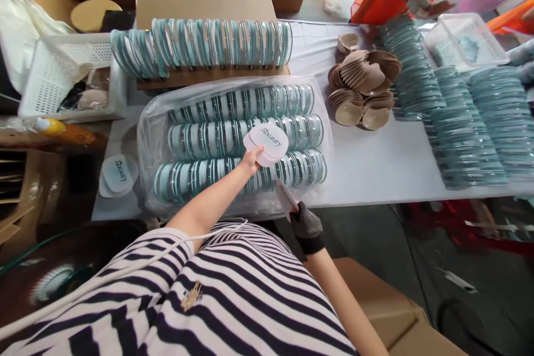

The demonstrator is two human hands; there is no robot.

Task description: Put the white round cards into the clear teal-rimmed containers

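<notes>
My bare left hand (251, 160) is closed on a small stack of white rounded cards (269, 142) printed with "beauty" lettering. It holds them above several rows of clear, teal-edged packages (217, 169) standing on edge in a clear plastic bag (146, 139). My right hand (307, 223), in a dark striped glove, pinches a pale card (286, 194) seen at a steep angle. That card is near the front right corner of the bag; whether it touches a package I cannot tell.
More white cards (119, 175) lie on the table at left, below a white basket (70, 111). More teal packages (221, 44) line a cardboard box behind. At right are stacked beige cups (354, 89) and piles of teal packages (459, 128). Another person's hand (436, 8) is far right.
</notes>
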